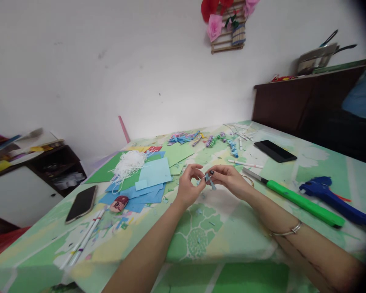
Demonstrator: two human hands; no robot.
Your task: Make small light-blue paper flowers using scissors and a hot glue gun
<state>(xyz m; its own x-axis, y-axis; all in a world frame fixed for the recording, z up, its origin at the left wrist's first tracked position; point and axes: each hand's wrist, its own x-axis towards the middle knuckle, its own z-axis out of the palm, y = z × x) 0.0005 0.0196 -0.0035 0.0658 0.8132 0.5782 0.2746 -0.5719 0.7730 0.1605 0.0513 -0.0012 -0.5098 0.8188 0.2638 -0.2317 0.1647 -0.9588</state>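
The left hand [189,185] and right hand [232,182] each pinch a blue paper strip [212,184] in a fingertip grip above the surface [238,234]; from it, a green box cutter [305,202] lies at three o'clock, white string [129,164] at nine.

A stick rack [224,42] with pink and red artificial flowers [214,27] hangs on the white wall [110,61]. A white-doored cabinet [27,195] stands left, a dark brown cabinet [283,99] right. Two dark-screened smartphones [81,203] lie well apart.
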